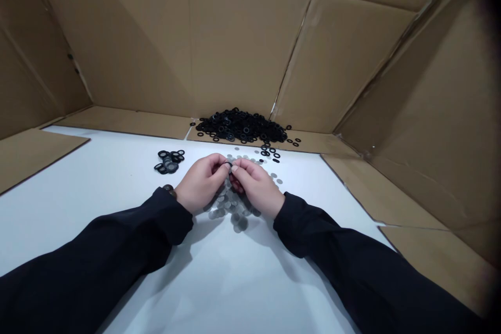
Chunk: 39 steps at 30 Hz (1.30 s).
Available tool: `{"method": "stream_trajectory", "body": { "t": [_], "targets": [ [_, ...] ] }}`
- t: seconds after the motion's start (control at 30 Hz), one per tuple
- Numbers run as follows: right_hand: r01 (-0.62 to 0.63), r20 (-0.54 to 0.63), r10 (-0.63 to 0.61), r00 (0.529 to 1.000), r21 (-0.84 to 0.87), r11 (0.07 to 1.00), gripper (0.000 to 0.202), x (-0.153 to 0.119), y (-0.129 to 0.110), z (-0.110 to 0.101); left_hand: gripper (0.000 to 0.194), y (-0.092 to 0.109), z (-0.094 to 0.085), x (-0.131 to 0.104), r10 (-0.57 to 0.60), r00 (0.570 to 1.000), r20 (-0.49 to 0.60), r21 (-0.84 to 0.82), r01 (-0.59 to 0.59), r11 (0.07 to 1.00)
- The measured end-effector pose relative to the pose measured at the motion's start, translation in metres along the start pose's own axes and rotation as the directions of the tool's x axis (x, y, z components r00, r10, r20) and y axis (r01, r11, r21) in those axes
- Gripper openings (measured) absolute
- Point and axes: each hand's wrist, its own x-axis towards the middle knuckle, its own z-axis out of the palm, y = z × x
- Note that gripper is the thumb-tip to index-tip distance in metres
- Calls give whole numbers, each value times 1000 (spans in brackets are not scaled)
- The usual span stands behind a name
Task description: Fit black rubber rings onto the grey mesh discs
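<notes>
My left hand and my right hand meet fingertip to fingertip over a scatter of grey translucent discs on the white surface. Between the thumbs and fingers of both hands is a small black ring, mostly hidden by the fingertips. Whether a disc is also pinched there I cannot tell. To the left of my left hand lies a small group of black rings, some of which look filled with grey. A large heap of black rings rises beyond my hands.
Brown cardboard walls stand at the back and both sides. Cardboard flaps lie along the edges of the white surface. Several loose black rings lie in front of the heap, at its right.
</notes>
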Motion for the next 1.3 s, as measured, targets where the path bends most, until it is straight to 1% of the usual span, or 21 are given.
{"method": "stream_trajectory", "body": {
  "t": [0.1, 0.2, 0.43, 0.57, 0.63, 0.77, 0.87, 0.97, 1.07, 1.23, 1.3],
  "targets": [
    [53, -40, -57, 998, -97, 994, 23, -1, -2, 0, 18, -1, 0, 0, 30, 999, -38, 70, -27, 997],
    [49, -46, -57, 997, -147, 988, 22, -1, -4, 0, 19, -1, 0, 1, 48, 998, -44, 92, -43, 995],
    [32, -70, -40, 997, -112, 993, 23, 0, -4, 2, 22, 0, 1, 0, 49, 998, -41, 83, -46, 995],
    [-28, -25, 28, 999, -27, 999, 21, 1, 0, 2, 20, 2, 1, 0, 66, 997, -41, 115, -61, 991],
    [-29, -11, 29, 1000, -5, 1000, 21, 2, 4, 0, 21, 3, 1, 0, 34, 999, -4, 74, -33, 997],
    [9, 8, -9, 1000, -34, 999, 22, 3, 7, -5, 19, 2, 0, 0, -70, 989, 132, -118, 85, 989],
    [11, 41, -9, 999, -63, 998, 22, 1, 4, -8, 15, -1, -3, 1, -125, 976, 177, -143, 151, 978],
    [48, 10, -47, 999, -100, 994, 21, -1, 1, -8, 15, -4, -4, 2, -149, 975, 162, -165, 176, 970],
    [88, -28, -92, 995, -134, 987, 20, -3, -1, -8, 15, -6, -2, 3, -143, 980, 141, -221, 172, 960],
    [105, -29, -112, 993, -173, 979, 19, -4, 0, -6, 12, -6, 1, 3, -147, 985, 86, -284, 165, 945],
    [127, -32, -136, 990, -195, 973, 19, -4, 0, -5, 12, -6, 1, 3, -152, 985, 84, -289, 170, 942]
  ]
}}
